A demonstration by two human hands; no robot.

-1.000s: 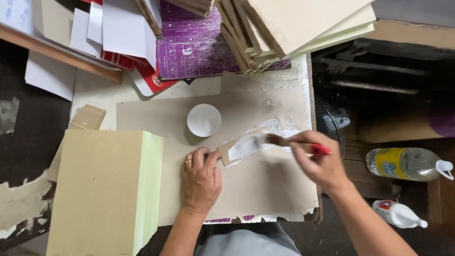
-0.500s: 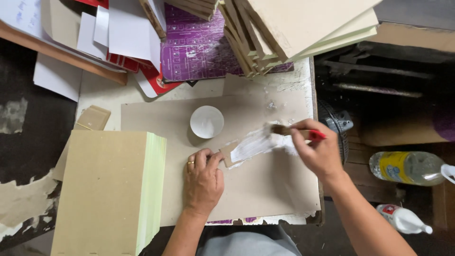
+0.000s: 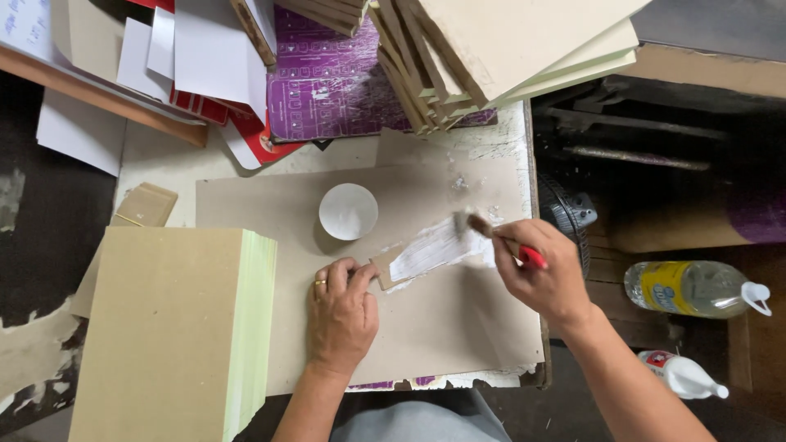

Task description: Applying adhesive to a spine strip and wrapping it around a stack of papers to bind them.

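My left hand (image 3: 341, 309), a ring on one finger, presses down the left end of a small cardboard strip (image 3: 426, 252) lying on a large brown sheet (image 3: 426, 327). The strip is smeared with white glue. In my right hand (image 3: 547, 274) is a red-handled brush (image 3: 496, 236), whose bristles touch the strip's right end. A small white bowl of glue (image 3: 348, 211) stands just above my left hand.
A thick stack of tan boards (image 3: 172, 327) lies at the left. Fanned cream boards (image 3: 508, 57), a purple printed sheet (image 3: 327, 90) and white papers (image 3: 205, 49) crowd the back. Right of the table edge lie a plastic bottle (image 3: 696, 288) and a white squeeze bottle (image 3: 679, 375).
The brush has swept rightward along the strip to its right end. My left hand has stayed pressed on the strip's left end.
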